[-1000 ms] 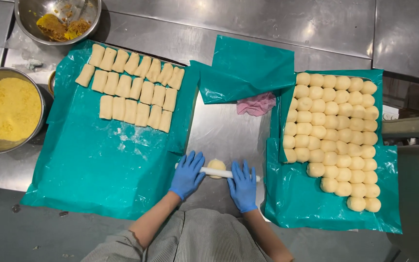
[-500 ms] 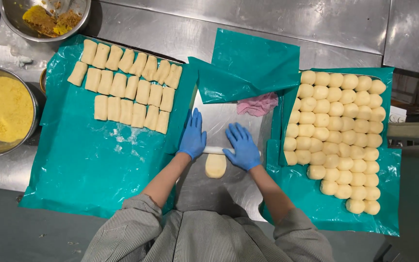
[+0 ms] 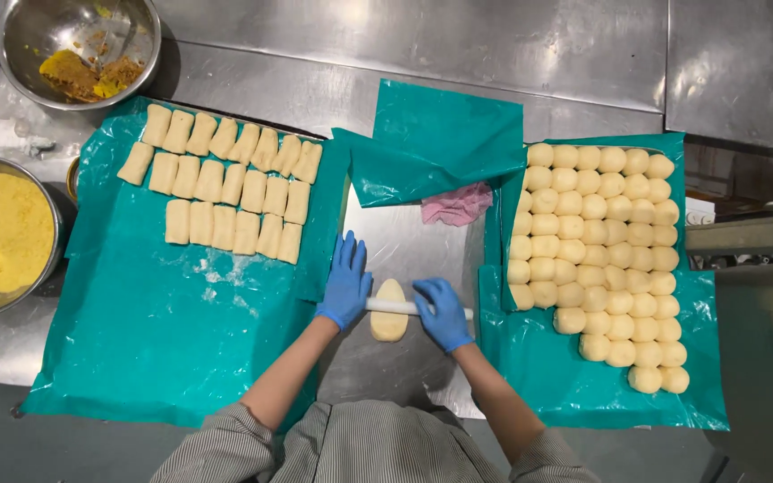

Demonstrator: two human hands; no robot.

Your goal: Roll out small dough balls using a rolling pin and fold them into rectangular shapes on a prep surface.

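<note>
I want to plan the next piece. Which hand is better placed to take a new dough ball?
Probably the right hand: the dough balls lie on its side. The left hand is across the rolling pin.

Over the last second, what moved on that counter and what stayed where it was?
Both gloved hands, left hand and right hand, rolled the white rolling pin away from the person, then back toward them over the dough piece, which went from round to a longer oval. Nothing was let go. The dough balls, folded pieces and bowls stayed put.

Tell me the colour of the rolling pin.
White, seen in the head view: rolling pin.
</note>
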